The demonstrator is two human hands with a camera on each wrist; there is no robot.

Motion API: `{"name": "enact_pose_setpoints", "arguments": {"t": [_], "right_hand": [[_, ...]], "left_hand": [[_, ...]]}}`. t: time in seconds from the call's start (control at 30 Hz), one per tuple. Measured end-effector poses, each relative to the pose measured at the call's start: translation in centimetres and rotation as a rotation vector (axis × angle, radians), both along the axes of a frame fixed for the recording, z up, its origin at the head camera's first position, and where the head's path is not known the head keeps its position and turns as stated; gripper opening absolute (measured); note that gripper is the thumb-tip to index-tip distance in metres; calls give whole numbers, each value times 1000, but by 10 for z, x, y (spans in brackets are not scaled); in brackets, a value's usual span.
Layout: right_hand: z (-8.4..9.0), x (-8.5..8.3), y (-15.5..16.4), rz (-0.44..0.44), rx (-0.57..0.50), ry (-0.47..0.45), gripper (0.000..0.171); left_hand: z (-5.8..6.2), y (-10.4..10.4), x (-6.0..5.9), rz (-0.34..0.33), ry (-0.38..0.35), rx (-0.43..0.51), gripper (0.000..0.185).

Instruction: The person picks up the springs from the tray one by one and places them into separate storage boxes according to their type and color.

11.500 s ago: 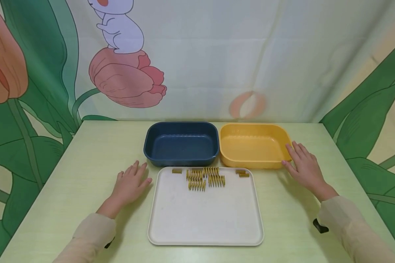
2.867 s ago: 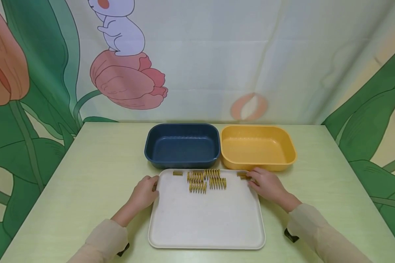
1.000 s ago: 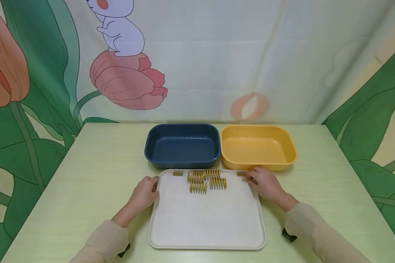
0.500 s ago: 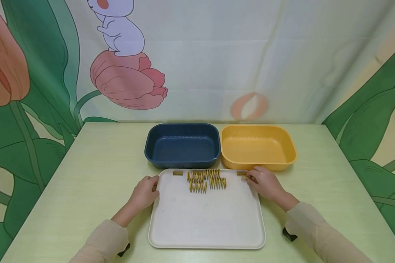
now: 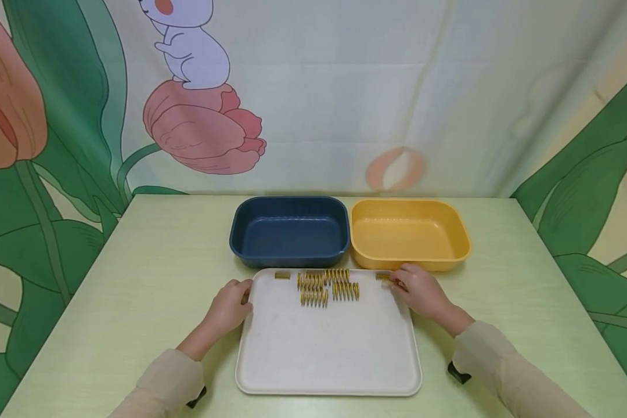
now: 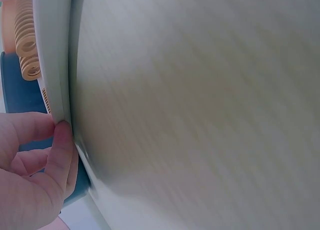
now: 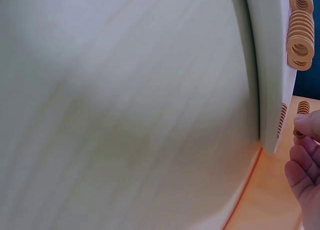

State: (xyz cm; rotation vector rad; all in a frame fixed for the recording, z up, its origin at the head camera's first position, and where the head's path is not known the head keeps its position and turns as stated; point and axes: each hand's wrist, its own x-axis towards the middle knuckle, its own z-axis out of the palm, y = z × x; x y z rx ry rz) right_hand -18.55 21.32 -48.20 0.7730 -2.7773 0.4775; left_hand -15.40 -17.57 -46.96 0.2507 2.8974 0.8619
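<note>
A white tray [image 5: 324,348] lies on the table and carries several yellow coil springs [image 5: 326,285] along its far edge. My left hand [image 5: 231,303] grips the tray's left rim [image 6: 57,54], thumb pressed against it in the left wrist view [image 6: 35,175]. My right hand [image 5: 417,292] is at the tray's far right corner. There its thumb and fingers [image 7: 305,160] pinch a small spring [image 7: 298,133]. Another small spring [image 5: 382,277] lies just left of the fingertips.
A dark blue bin [image 5: 287,255] and a yellow bin [image 5: 407,262] stand side by side just behind the tray, both with nothing in them. One small spring [image 5: 282,275] lies alone at the tray's far left. A printed curtain hangs behind the table.
Both hands left the bare table and came to the tray, the left to its rim, the right to the small springs. In the last second they have hardly moved.
</note>
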Motion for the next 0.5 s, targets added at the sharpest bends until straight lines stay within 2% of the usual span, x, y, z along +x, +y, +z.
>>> {"name": "enact_pose_setpoints", "arguments": {"t": [0.5], "right_hand": [[12,2,-3,6,-5,-14,11]], "left_hand": [[-2,-1,-1,-4,5,2,11]]}}
